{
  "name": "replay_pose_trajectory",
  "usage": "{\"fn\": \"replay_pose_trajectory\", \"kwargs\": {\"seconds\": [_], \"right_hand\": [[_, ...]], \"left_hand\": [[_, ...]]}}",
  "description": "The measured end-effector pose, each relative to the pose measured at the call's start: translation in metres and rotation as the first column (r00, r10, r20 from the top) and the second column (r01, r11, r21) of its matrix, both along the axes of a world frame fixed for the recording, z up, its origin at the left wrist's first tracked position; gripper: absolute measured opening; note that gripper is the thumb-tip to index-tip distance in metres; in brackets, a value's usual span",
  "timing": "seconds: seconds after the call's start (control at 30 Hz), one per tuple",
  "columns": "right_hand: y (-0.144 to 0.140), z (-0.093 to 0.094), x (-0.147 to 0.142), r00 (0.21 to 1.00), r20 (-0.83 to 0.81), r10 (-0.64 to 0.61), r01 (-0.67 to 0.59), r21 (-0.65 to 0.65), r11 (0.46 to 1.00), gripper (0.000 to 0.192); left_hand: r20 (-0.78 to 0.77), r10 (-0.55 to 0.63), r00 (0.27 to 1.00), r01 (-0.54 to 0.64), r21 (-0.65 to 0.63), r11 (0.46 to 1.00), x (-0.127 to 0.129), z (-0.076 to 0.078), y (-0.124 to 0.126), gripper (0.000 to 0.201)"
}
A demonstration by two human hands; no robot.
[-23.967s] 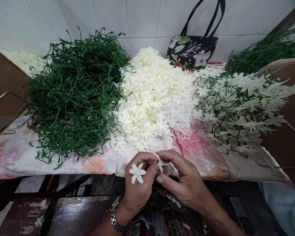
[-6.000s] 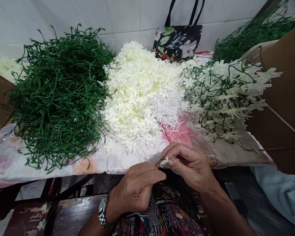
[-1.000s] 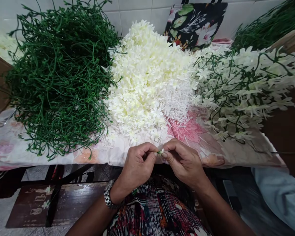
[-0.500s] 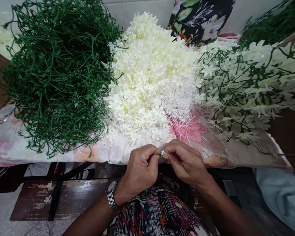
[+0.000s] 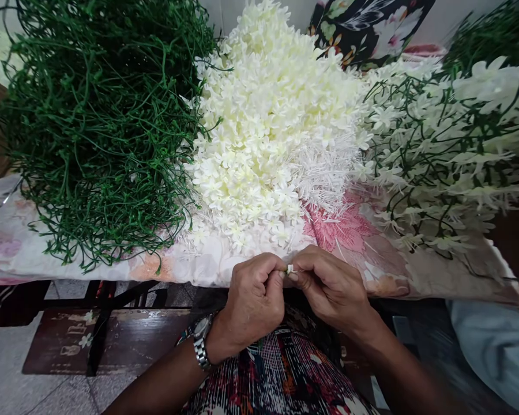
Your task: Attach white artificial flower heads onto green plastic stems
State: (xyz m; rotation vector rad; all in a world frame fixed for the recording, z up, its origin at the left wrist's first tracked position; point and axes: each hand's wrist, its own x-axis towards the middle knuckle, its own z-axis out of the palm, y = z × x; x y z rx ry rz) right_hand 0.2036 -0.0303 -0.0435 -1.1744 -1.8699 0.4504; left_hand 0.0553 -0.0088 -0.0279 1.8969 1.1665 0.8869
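My left hand [image 5: 257,294], with a metal watch [image 5: 201,343] on its wrist, is closed in a pinch on a small green plastic stem end, of which only a bit shows at the fingertips. My right hand [image 5: 331,288] pinches a thin white stamen against it. Between the two sets of fingertips shows a tiny white piece [image 5: 290,268]. Both hands meet at the table's front edge, above my lap. Just beyond them lies a heap of cream-white artificial flower heads [image 5: 259,127], with a pile of loose white stamens [image 5: 324,170] at its right side.
A big tangle of green plastic stems [image 5: 99,132] covers the left of the floral tablecloth [image 5: 112,271]. Assembled white flower sprays [image 5: 445,155] lie at the right. A dark floral cloth [image 5: 367,29] stands behind. Below the table is a brown wooden board [image 5: 142,340].
The view has shifted slightly, so the heaps sit a little differently in the frame. My fingertips still meet, with the white piece showing a bit more between them.
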Motion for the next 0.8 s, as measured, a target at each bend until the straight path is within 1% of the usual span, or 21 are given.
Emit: {"fn": "replay_pose_trajectory", "kwargs": {"seconds": [0.17,0.27,0.33,0.37,0.47,0.53,0.57,0.67,0.8], "right_hand": [[0.000,-0.002,-0.002,1.000,-0.003,-0.001,0.001,-0.019,1.000,0.016],[0.001,-0.002,-0.002,1.000,-0.009,0.003,-0.003,-0.002,1.000,0.016],[0.002,-0.001,-0.002,1.000,-0.014,0.006,-0.006,0.007,1.000,0.016],[0.002,-0.001,-0.002,1.000,-0.018,0.003,-0.003,0.005,1.000,0.016],[0.001,0.003,-0.002,0.999,-0.026,-0.026,0.025,-0.008,1.000,0.011],[0.000,0.006,-0.002,0.999,-0.020,-0.049,0.049,-0.001,0.999,0.007],[0.000,0.007,-0.001,0.998,-0.015,-0.057,0.057,0.008,0.998,0.008],[-0.002,0.010,0.000,0.998,-0.006,-0.061,0.061,0.023,0.998,0.014],[-0.002,0.012,0.000,0.996,-0.068,-0.057,0.060,0.049,0.997,0.013]], "left_hand": [[-0.007,0.011,1.000,-0.011,-0.006,1.000,0.000,-0.003,-0.001,0.020],[0.004,0.009,1.000,-0.009,-0.024,1.000,0.000,-0.003,0.000,0.020],[0.030,-0.003,1.000,0.005,-0.086,0.996,-0.001,-0.002,0.002,0.019],[0.058,-0.012,0.998,0.020,-0.140,0.990,-0.002,-0.002,0.004,0.018],[0.179,-0.023,0.984,0.079,-0.313,0.946,-0.005,-0.001,0.006,0.015],[0.240,0.002,0.971,0.096,-0.392,0.915,-0.007,-0.001,0.006,0.014],[0.260,0.019,0.965,0.096,-0.422,0.901,-0.008,-0.001,0.006,0.014],[0.301,0.071,0.951,0.089,-0.486,0.870,-0.009,0.000,0.005,0.012],[0.343,0.094,0.935,0.093,-0.490,0.867,-0.010,0.001,0.005,0.012]]}}
